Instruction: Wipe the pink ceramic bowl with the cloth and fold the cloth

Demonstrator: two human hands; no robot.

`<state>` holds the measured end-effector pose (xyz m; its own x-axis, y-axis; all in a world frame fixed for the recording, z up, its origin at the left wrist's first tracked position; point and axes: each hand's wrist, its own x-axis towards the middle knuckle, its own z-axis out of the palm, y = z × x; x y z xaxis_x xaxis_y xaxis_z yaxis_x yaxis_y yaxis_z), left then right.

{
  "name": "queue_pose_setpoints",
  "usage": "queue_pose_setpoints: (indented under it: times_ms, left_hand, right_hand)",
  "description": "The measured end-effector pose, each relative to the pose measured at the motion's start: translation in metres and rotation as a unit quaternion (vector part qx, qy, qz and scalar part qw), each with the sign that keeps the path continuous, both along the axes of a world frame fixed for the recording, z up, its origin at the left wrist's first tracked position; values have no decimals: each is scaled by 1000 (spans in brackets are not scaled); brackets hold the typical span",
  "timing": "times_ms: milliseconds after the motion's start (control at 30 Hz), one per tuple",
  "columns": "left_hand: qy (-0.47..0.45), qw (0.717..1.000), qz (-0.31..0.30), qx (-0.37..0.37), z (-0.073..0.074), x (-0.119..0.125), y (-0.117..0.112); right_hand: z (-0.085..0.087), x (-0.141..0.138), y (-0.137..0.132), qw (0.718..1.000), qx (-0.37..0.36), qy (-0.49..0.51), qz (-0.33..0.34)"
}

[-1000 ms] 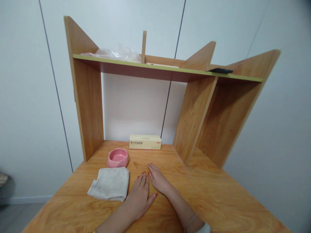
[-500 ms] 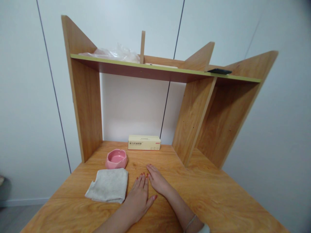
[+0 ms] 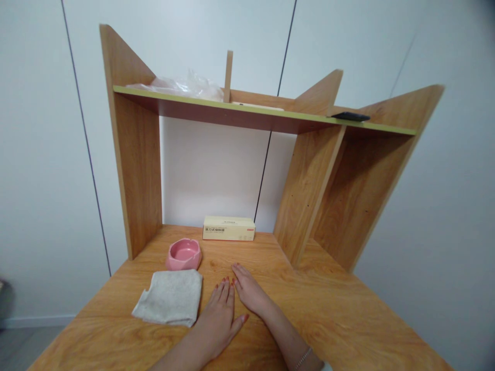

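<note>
My left hand (image 3: 218,317) lies flat, palm down, on the wooden desk (image 3: 328,330), its thumb stretched out to the right. Just ahead and to the right, my right hand (image 3: 247,288) rests flat on the desktop too, fingers extended. Neither holds anything. To the left of my left hand lies a folded grey cloth (image 3: 170,298). Behind the cloth sits a pink faceted ashtray (image 3: 183,255) with nothing visible inside. A long cream box (image 3: 229,229) with printed lettering stands at the back of the desk, beyond both hands.
A wooden shelf unit (image 3: 139,175) rises from the back of the desk, with upright panels (image 3: 309,190). Its upper shelf carries a clear plastic bag (image 3: 189,87), a flat white item (image 3: 257,106) and a dark flat object (image 3: 351,116). Pale wall panels stand behind.
The view has shifted very slightly. Both hands keep the same flat pose on the desk, and the cloth, ashtray and box stay in place.
</note>
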<state>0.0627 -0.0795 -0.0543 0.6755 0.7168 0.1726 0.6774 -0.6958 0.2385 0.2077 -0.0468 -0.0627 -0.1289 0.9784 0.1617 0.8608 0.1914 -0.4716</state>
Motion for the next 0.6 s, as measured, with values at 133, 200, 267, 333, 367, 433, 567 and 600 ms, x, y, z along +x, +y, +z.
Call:
queue_pose_setpoints:
  times_ms: [133, 200, 267, 333, 367, 433, 567, 600]
  left_hand:
    - [-11, 1000, 0, 2, -3, -1, 1]
    - [-17, 1000, -2, 7, -3, -1, 1]
    - [-18, 1000, -4, 9, -2, -1, 1]
    - [-12, 1000, -4, 6, 0, -1, 0]
    - [-8, 1000, -4, 5, 1, -1, 0]
    - [-7, 1000, -6, 7, 1, -1, -1]
    - [-21, 1000, -5, 13, -1, -1, 0]
    - [-20, 1000, -5, 11, -1, -1, 0]
  right_hand:
    - [1, 0, -1, 1000, 2, 2, -3]
    - [1, -1, -1, 1000, 1, 3, -4]
    - [2, -1, -1, 1000, 0, 2, -4]
    - [2, -1, -1, 1000, 0, -2, -2]
    - [2, -1, -2, 1000, 1, -4, -1]
    - [3, -1, -2, 1000, 3, -7, 2]
    - [0, -1, -1, 1000, 8, -4, 2]
    - [-1, 0, 0, 1000, 10, -3, 1]
